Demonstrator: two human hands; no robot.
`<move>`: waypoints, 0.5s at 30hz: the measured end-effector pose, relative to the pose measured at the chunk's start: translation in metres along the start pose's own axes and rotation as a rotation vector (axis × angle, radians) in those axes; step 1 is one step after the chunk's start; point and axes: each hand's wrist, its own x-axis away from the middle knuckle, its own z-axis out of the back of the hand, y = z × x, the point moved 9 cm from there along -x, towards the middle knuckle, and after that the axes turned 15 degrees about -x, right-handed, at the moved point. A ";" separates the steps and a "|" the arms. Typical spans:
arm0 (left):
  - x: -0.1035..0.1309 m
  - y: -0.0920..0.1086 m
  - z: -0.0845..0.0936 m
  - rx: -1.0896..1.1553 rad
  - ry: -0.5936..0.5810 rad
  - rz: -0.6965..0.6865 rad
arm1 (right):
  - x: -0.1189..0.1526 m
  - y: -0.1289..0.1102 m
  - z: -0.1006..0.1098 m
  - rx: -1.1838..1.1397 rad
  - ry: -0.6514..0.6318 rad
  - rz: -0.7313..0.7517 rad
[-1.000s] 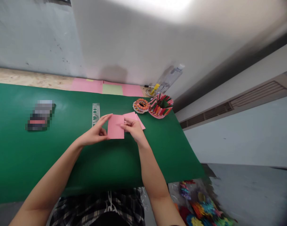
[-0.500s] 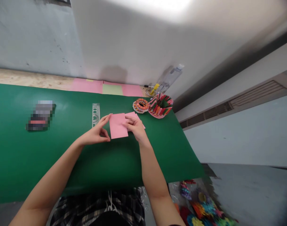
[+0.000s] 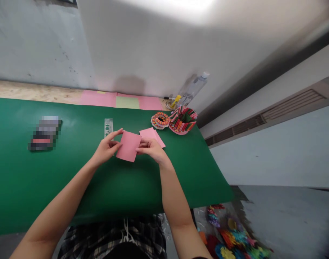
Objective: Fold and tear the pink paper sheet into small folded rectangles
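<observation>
A small pink sheet of paper [image 3: 129, 145] is held between both hands, slightly tilted above the green table [image 3: 121, 183]. My left hand [image 3: 107, 147] pinches its left edge between thumb and fingers. On the opposite edge, my right hand [image 3: 151, 149] grips it with the thumb in front and fingers behind. More pink paper pieces [image 3: 153, 136] lie on the table just beyond my right hand, overlapping each other. A clear stencil ruler [image 3: 108, 126] lies behind my left hand, which covers its lower part.
A ring of folded paper [image 3: 160, 120] and a round holder of folded paper pieces [image 3: 183, 121] stand at the back right. Behind them are a clear bottle [image 3: 194, 88] and a yellow item [image 3: 176, 100]. A pixelated phone-like object [image 3: 45, 133] lies left. Colourful paper pieces [image 3: 234, 237] lie on the floor.
The pink sheet has moved left, off the other pink pieces, and turned a little. My left hand has closed from beside the sheet onto its left edge.
</observation>
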 end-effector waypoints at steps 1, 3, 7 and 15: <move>0.000 -0.001 0.001 -0.017 0.010 0.023 | 0.000 0.000 -0.002 0.012 -0.003 0.007; 0.001 0.001 0.001 -0.053 -0.009 0.046 | 0.000 -0.001 -0.006 0.045 -0.011 0.034; 0.004 0.002 -0.012 -0.022 -0.100 0.075 | 0.000 -0.002 -0.017 0.149 -0.032 0.097; 0.004 -0.008 -0.023 0.056 -0.072 0.134 | 0.004 -0.003 -0.026 0.225 -0.044 0.137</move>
